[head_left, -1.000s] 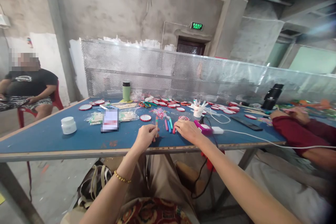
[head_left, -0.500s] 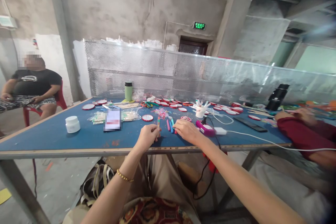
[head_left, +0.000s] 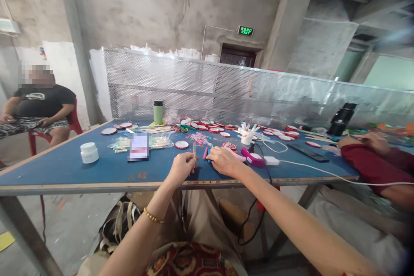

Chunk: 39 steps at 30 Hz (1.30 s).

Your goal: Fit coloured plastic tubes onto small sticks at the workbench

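Observation:
My left hand is closed round a thin multicoloured stick, holding it upright near the front edge of the blue table. My right hand lies just right of it, fingers curled over several coloured sticks on the table; whether it grips one is hidden. A pink gadget with a cable sits right of my right hand. A pile of small coloured rubber bands lies behind the sticks.
Red-rimmed round lids are scattered across the table, with a white jar, a green tumbler, a white cup of sticks and a black bottle. A red-sleeved arm rests at right. A person sits at far left.
My right hand has slid a little to the left over the loose sticks. My left hand still holds its stick upright in about the same place.

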Tool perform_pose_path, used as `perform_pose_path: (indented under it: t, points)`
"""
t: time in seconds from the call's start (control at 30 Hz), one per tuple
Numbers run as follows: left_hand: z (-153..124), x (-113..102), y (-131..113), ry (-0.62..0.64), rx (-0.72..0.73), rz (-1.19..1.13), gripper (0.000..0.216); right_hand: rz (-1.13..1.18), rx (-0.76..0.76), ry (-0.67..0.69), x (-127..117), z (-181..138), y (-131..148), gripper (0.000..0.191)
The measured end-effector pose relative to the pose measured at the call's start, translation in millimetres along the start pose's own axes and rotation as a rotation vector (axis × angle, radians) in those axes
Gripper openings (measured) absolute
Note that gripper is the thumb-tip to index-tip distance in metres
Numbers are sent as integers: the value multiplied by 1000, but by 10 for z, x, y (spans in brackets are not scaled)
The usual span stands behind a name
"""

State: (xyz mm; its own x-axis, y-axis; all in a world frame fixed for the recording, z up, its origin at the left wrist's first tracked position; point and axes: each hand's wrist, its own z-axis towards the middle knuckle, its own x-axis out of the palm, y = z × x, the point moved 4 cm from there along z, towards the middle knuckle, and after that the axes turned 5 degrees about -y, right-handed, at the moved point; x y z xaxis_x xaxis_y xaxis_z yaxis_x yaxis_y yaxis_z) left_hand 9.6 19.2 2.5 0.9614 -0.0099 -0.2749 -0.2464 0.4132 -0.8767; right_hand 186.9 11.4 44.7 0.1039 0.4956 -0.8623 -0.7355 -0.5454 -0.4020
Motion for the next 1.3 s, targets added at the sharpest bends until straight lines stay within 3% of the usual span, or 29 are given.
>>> perform_pose_path:
  t: [0.27, 0.4, 0.5, 0.6, 0.67, 0.73, 0.8, 0.9, 1.0, 1.17, 1.3]
  points:
    - [-2, 7, 3, 13, -27, -33, 21, -119, -244, -54, 6, 15, 12, 21]
    - [-10, 9, 1, 4, -21, -46, 21, 108, -244, -237, -204, -143, 11, 25]
    - [-6, 12, 8, 2, -25, -67, 20, 461, 46, -555, -522, -365, -116, 11]
    - [-1, 13, 4, 2, -33, -103, 17, 860, 437, -991, -773, -647, -300, 17]
    - [0, 15, -1, 3, -43, -110, 16, 1072, 554, -1246, -834, -764, -351, 25]
    - [1, 16, -3, 4, -49, -106, 15, 1239, 660, -1389, -779, -778, -365, 29]
    - [3, 17, 3, 5, -52, -100, 15, 1436, 749, -1393, -621, -689, -347, 32]
    - [5, 18, 13, 19, -55, -88, 18, 1798, 805, -1237, -318, -448, -271, 42]
    - [-2, 17, 5, 30, -64, -83, 24, 2076, 835, -1147, -127, -248, -193, 40]
    - [-7, 21, -37, 18, -91, -176, 22, 2414, 620, -1080, -203, 14, -39, 31]
    - [3, 31, -38, 19, -110, -245, 23, 2446, 508, -1033, -301, 134, 97, 50]
